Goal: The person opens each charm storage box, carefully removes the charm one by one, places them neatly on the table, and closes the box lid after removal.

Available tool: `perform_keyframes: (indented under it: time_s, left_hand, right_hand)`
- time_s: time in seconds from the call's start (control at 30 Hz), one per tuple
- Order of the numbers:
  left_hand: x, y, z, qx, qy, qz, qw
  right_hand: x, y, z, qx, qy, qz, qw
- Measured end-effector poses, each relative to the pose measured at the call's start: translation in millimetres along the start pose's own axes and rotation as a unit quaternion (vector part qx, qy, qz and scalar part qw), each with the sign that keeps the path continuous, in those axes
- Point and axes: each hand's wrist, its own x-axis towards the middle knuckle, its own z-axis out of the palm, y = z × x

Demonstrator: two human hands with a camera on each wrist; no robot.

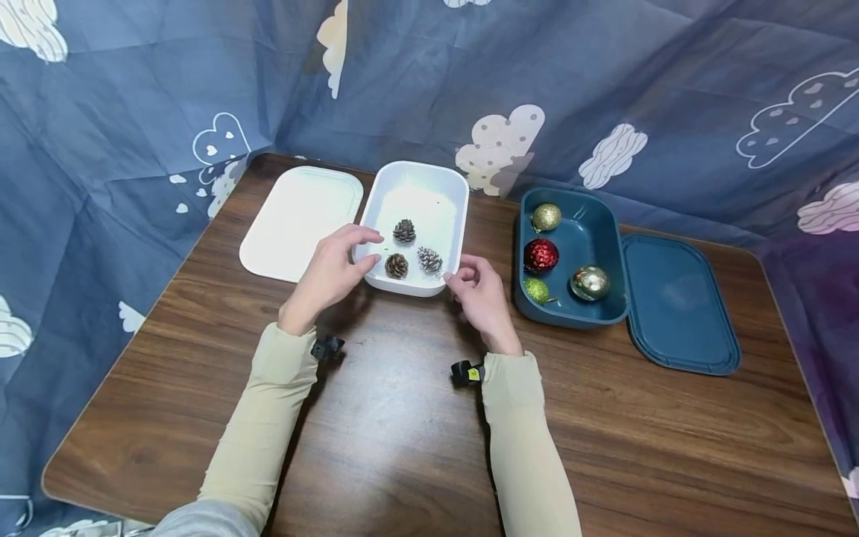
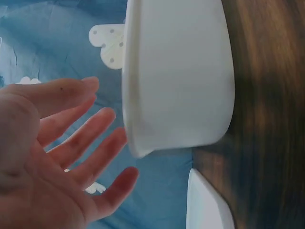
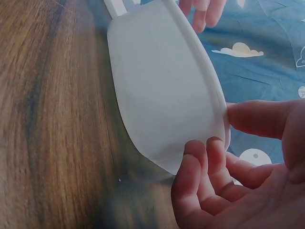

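Observation:
A white box point(image 1: 416, 287) stands at the middle back of the table, with three pine cones in its near half: one brown cone point(image 1: 404, 231) behind, another brown cone point(image 1: 397, 265) in front, and a white-tipped cone point(image 1: 430, 259) to the right. Over the box's near left rim, my left hand point(image 1: 333, 267) holds nothing, its fingers and thumb spread apart. The left wrist view shows those fingers loosely extended beside the rim. At the near right corner, my right hand point(image 1: 479, 292) pinches the rim, thumb point(image 3: 255, 117) on top and curled fingers against the outer wall.
A white lid point(image 1: 302, 216) lies left of the box. To the right stands a blue box point(image 1: 570, 319) with several baubles, among them a red one point(image 1: 540, 255). Its blue lid point(image 1: 681, 302) lies beyond it. A cloud-patterned curtain point(image 1: 416, 89) hangs behind the table.

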Motion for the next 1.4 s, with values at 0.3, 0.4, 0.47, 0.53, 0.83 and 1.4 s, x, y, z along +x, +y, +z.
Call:
perform_keyframes:
  time_s: [0.3,0.4,0.47,0.53,0.83,1.4]
  left_hand:
    - [8.8,-2.9,13.1,0.032,-0.09,-0.003,0.9954]
    - [13.6,-0.6,14.5,0.058,-0.121,-0.02,0.9908]
    - [17.7,0.4,15.9,0.077,-0.136,-0.025,0.9873]
    - [22.2,2.2,16.6,0.093,-0.152,-0.029,0.9836]
    - [36.6,3.0,18.0,0.104,-0.222,-0.025,0.9691]
    - [44.6,6.6,24.0,0.124,-0.248,-0.094,0.9562]
  right_hand:
    - [1.3,3.5,-0.6,-0.001,-0.005,-0.007,1.0]
    - [0.0,2.1,-1.3,0.001,-0.004,-0.007,1.0]
    - [-0.7,1.3,-1.4,0.001,-0.004,-0.006,1.0]
    - [-0.8,1.1,-1.5,0.001,-0.005,-0.006,1.0]
    - [-0.1,2.4,-1.7,-0.002,-0.004,-0.002,1.0]
    - [-0.7,1.9,-3.0,-0.005,0.0,-0.005,1.0]
